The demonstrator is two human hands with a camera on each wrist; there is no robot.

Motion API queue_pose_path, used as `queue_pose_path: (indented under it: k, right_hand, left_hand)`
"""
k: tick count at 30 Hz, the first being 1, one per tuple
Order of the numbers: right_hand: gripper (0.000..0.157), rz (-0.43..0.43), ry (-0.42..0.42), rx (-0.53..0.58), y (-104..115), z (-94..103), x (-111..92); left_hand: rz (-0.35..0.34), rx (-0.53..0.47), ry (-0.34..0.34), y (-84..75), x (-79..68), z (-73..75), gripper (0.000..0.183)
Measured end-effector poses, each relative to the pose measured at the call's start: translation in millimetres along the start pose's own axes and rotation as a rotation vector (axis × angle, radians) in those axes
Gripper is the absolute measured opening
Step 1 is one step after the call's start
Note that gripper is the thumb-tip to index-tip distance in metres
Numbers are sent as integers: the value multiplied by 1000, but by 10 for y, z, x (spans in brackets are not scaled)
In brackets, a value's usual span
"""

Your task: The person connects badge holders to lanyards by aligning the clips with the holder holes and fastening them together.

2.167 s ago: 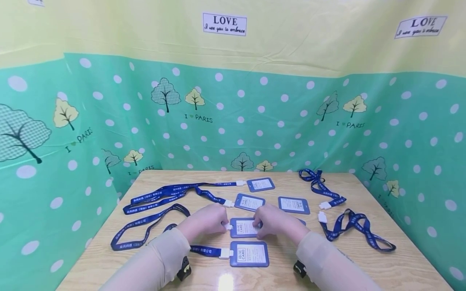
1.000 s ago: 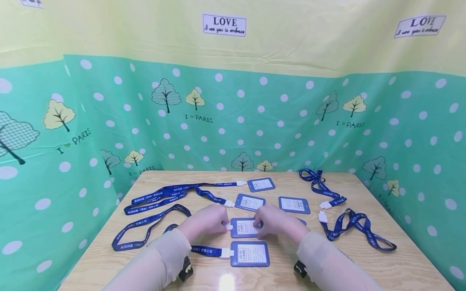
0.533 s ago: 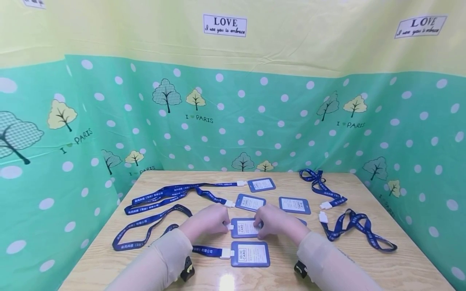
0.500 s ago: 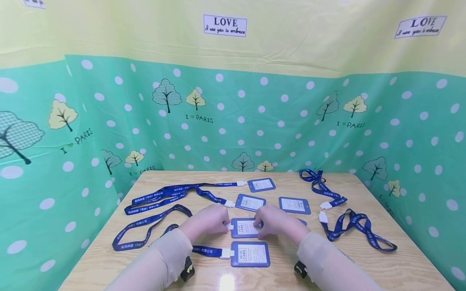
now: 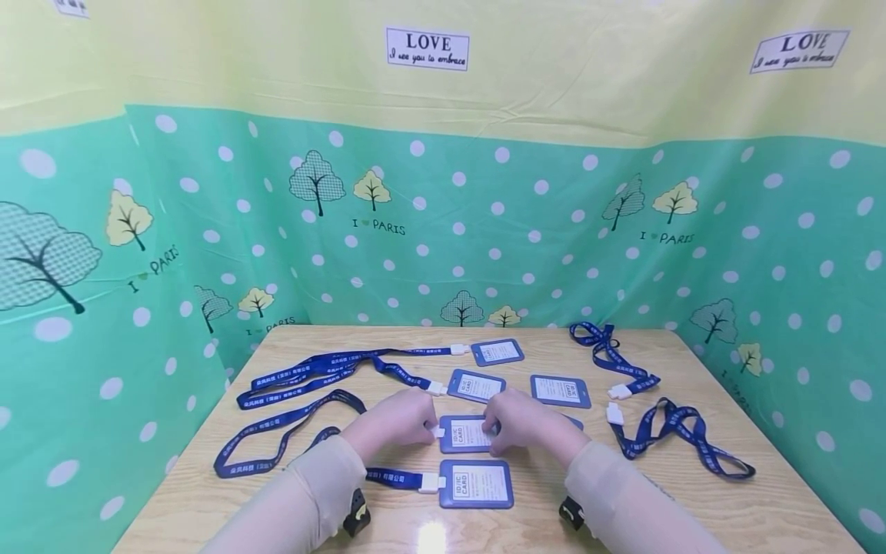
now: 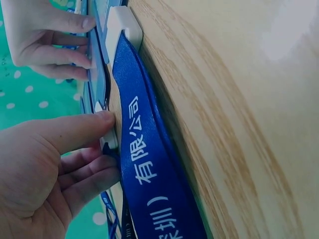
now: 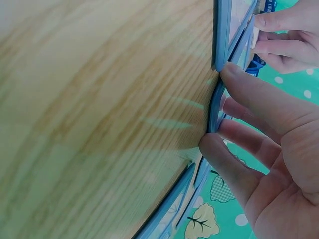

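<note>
In the head view, a blue ID card holder (image 5: 462, 435) lies between both hands near the middle of the table. My left hand (image 5: 398, 419) pinches the white clip (image 6: 111, 134) of a blue lanyard between thumb and fingers, right at the holder's left end. My right hand (image 5: 521, 422) grips the right end of the same holder, thumb and fingers on its edges (image 7: 215, 107). Closer to me lies another card holder (image 5: 474, 485) joined to a white clip (image 5: 429, 483), whose printed blue strap (image 6: 144, 139) fills the foreground of the left wrist view.
Two more holders, a far one (image 5: 497, 352) and a nearer one (image 5: 476, 385), lie clipped to lanyards stretching left. A loose holder (image 5: 561, 391) sits right of centre; another edge (image 5: 574, 422) shows behind my right hand. Two separate lanyards, one behind (image 5: 609, 358), one nearer (image 5: 674, 431), lie at right.
</note>
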State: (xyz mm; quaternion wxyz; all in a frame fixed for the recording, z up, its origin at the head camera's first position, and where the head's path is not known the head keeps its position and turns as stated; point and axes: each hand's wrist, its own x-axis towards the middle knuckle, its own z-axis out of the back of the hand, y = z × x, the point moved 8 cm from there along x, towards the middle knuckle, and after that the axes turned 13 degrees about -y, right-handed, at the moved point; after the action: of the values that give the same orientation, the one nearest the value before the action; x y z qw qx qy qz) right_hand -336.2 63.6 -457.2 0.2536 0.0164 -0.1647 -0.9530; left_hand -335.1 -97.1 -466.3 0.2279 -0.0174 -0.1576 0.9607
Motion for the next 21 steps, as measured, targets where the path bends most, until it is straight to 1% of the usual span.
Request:
queue_pose_path:
  k: [10, 14, 21]
  right_hand:
    - [36, -5, -5, 1, -8, -2, 19]
    - [35, -11, -12, -2, -11, -1, 18]
    - [35, -35, -18, 11, -11, -13, -8]
  left_hand:
    - [28, -3, -12, -17, -17, 19, 5]
    - [26, 0, -19, -22, -17, 24, 5]
    - [0, -11, -40, -34, -30, 18, 16]
